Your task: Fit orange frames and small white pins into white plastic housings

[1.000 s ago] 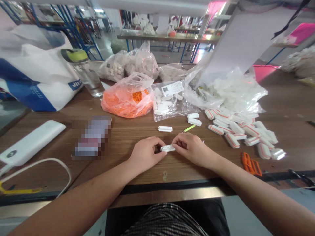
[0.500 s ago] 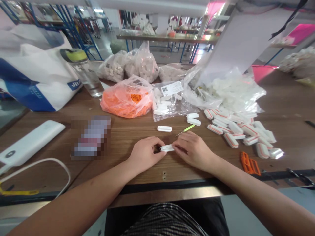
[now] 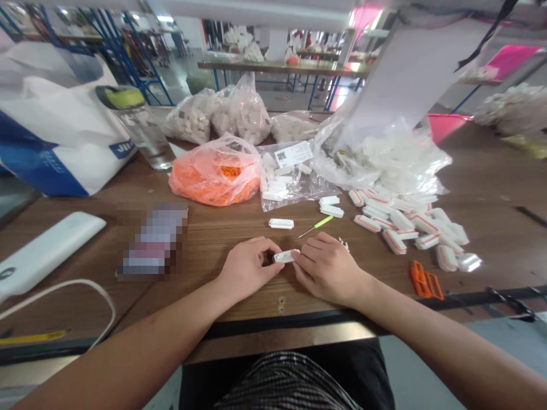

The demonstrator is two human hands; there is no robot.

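Observation:
My left hand (image 3: 245,269) and my right hand (image 3: 325,269) rest on the wooden table (image 3: 213,228) near its front edge and pinch a small white plastic piece (image 3: 285,256) between them, one at each end. Just beyond lie another white piece (image 3: 281,224), a thin green-handled tool (image 3: 317,225) and two more white pieces (image 3: 330,206). Right of my right hand spreads a pile of white pieces with orange trim (image 3: 410,225). Two orange parts (image 3: 424,280) lie at the front right.
A bag of orange parts (image 3: 211,173) and clear bags of white parts (image 3: 284,176) sit behind the hands. A large crumpled plastic bag (image 3: 384,154) is at the right. A water bottle (image 3: 139,128), a white-and-blue bag (image 3: 51,131), a white power bank (image 3: 40,253) and a white cable (image 3: 64,287) are on the left.
Both hands have stayed on the white piece, with my right hand's fingers shifting slightly along it. The view has drifted a little to the right.

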